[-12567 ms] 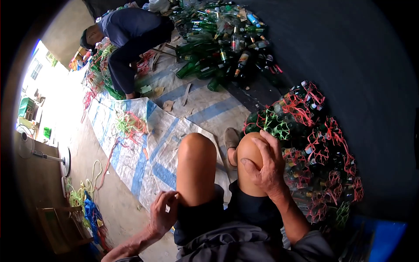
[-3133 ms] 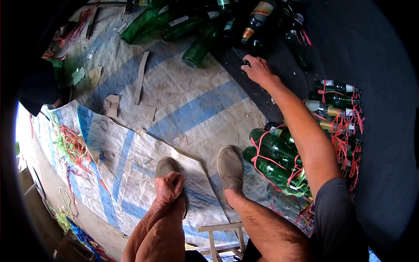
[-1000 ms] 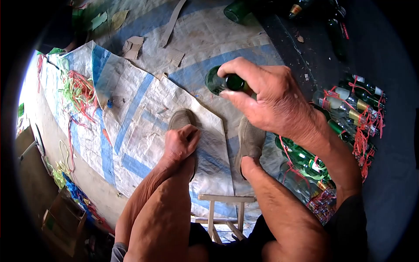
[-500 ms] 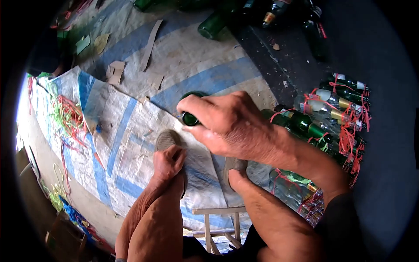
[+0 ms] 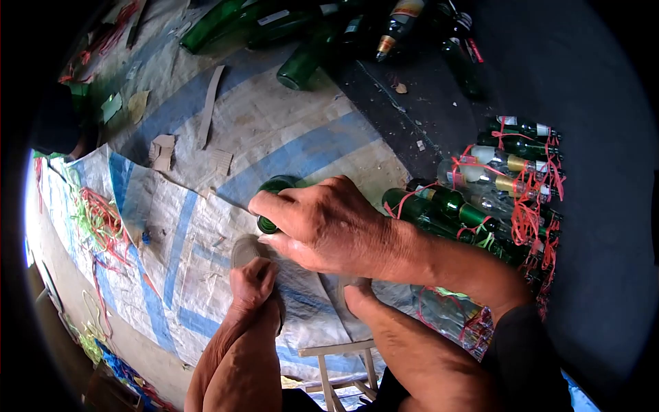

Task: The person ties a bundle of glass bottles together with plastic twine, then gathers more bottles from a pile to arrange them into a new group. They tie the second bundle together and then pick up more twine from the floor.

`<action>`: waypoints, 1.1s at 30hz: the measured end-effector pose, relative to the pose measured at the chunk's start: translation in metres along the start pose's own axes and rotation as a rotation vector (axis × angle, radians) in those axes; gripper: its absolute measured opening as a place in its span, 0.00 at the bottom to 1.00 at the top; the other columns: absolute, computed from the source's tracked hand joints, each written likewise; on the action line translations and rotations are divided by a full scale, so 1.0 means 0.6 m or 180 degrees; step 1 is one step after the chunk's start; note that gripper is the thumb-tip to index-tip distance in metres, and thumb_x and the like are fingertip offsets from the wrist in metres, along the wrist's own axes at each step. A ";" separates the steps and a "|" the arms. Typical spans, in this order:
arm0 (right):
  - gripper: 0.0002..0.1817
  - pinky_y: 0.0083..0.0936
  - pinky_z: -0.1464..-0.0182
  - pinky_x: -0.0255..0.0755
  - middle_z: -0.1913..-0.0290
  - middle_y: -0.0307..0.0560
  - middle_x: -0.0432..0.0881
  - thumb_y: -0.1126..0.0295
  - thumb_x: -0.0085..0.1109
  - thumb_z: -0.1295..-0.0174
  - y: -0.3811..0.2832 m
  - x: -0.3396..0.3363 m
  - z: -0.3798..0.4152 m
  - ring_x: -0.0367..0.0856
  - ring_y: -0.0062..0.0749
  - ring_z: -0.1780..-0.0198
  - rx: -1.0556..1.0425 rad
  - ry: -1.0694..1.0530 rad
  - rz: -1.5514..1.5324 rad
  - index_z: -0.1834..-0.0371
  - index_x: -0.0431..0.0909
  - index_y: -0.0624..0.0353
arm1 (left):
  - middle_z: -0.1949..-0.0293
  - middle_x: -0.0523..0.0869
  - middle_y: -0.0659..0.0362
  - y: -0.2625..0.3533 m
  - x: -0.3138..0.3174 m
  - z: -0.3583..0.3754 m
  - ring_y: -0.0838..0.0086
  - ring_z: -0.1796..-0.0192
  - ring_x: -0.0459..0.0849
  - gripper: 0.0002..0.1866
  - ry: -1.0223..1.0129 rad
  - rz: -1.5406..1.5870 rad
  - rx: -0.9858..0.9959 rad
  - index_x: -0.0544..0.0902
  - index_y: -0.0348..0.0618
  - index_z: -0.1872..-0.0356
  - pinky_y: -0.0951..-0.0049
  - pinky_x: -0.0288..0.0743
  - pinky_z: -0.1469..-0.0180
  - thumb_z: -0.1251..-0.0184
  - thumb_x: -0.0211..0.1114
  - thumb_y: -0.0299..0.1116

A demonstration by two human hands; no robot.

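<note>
My right hand (image 5: 329, 223) is closed round a green bottle (image 5: 273, 187), its round end showing between thumb and fingers, above the white and blue tarp (image 5: 233, 161). Much of the bottle is hidden by the hand. Lower and to the left, my left hand (image 5: 251, 280) is closed near my shoe (image 5: 245, 251), by the shin; what its fingers hold, if anything, is too small to make out.
Bundled bottles with red ties (image 5: 508, 185) lie at the right. Loose green bottles (image 5: 298, 67) lie at the top. Tangled string (image 5: 99, 220) is at the left, and a wooden stool (image 5: 336, 349) stands between my legs.
The whole view has shifted, with the top bottles and the bundles now further left. My right hand still grips the green bottle, and my left hand stays closed by the shin.
</note>
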State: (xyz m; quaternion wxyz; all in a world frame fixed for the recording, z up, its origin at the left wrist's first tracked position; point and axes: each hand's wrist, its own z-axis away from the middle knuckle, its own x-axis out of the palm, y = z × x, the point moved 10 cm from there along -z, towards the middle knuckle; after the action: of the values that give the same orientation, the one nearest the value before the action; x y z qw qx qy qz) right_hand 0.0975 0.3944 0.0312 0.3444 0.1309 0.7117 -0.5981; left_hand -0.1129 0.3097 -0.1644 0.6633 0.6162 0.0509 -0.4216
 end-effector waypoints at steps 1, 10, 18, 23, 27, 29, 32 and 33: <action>0.20 0.49 0.64 0.79 0.66 0.53 0.86 0.68 0.76 0.38 0.003 -0.004 -0.001 0.88 0.61 0.63 0.0005 -0.0035 -0.0043 0.47 0.76 0.58 | 0.74 0.88 0.47 -0.001 0.001 0.000 0.47 0.71 0.90 0.08 -0.0001 0.0014 -0.0032 0.90 0.45 0.66 0.55 0.81 0.69 0.31 0.78 0.36; 0.29 0.41 0.60 0.86 0.65 0.54 0.90 0.66 0.81 0.40 0.067 -0.079 -0.001 0.92 0.44 0.65 0.0569 -0.0893 0.0027 0.38 0.81 0.64 | 0.71 0.91 0.47 -0.018 0.008 0.005 0.48 0.68 0.93 0.07 -0.0120 0.0024 -0.0203 0.91 0.44 0.65 0.58 0.85 0.65 0.31 0.77 0.36; 0.28 0.47 0.35 0.82 0.38 0.65 0.84 0.60 0.76 0.36 0.474 -0.381 0.083 0.86 0.62 0.38 0.1386 0.1312 0.2078 0.34 0.84 0.58 | 0.74 0.90 0.47 -0.014 0.007 0.000 0.50 0.71 0.92 0.07 -0.0177 0.0025 -0.0200 0.91 0.43 0.65 0.59 0.84 0.66 0.31 0.76 0.34; 0.50 0.47 0.17 0.66 0.18 0.68 0.67 0.54 0.77 0.35 0.658 -0.478 0.208 0.69 0.62 0.18 0.2895 0.1112 0.2360 0.13 0.63 0.60 | 0.76 0.89 0.47 -0.008 0.005 -0.006 0.51 0.73 0.92 0.07 -0.0228 0.0000 -0.0246 0.90 0.43 0.66 0.60 0.84 0.68 0.31 0.77 0.34; 0.56 0.46 0.13 0.60 0.12 0.68 0.60 0.50 0.77 0.34 0.717 -0.497 0.255 0.61 0.60 0.12 0.3534 0.0767 0.2339 0.09 0.55 0.61 | 0.77 0.88 0.47 -0.007 0.004 -0.009 0.51 0.75 0.90 0.09 -0.0192 0.0012 -0.0258 0.88 0.43 0.69 0.59 0.82 0.70 0.32 0.78 0.35; 0.58 0.47 0.12 0.59 0.11 0.67 0.58 0.48 0.77 0.34 0.745 -0.493 0.271 0.59 0.60 0.11 0.3674 0.0644 0.2244 0.08 0.53 0.60 | 0.77 0.87 0.48 -0.010 0.007 -0.007 0.54 0.76 0.89 0.09 -0.0224 -0.0067 -0.0242 0.89 0.42 0.69 0.60 0.81 0.70 0.32 0.78 0.34; 0.59 0.49 0.12 0.58 0.10 0.65 0.56 0.47 0.77 0.34 0.758 -0.484 0.280 0.58 0.61 0.11 0.3799 0.0587 0.2092 0.08 0.53 0.59 | 0.78 0.86 0.51 -0.028 0.013 0.000 0.61 0.77 0.88 0.07 -0.0309 -0.0214 -0.0203 0.90 0.42 0.67 0.64 0.80 0.70 0.31 0.77 0.32; 0.58 0.50 0.12 0.59 0.10 0.65 0.57 0.46 0.77 0.34 0.760 -0.480 0.282 0.58 0.61 0.11 0.3797 0.0615 0.2043 0.08 0.53 0.58 | 0.78 0.86 0.51 -0.028 0.014 0.001 0.62 0.77 0.88 0.07 -0.0312 -0.0209 -0.0192 0.90 0.42 0.67 0.64 0.80 0.71 0.31 0.77 0.32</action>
State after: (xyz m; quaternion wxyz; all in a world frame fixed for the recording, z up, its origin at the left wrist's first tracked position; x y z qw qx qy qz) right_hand 0.6368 0.4141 -0.1375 0.3086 0.5556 0.2140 -0.7418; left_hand -0.1182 0.3073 -0.1823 0.6691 0.5725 0.0513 -0.4711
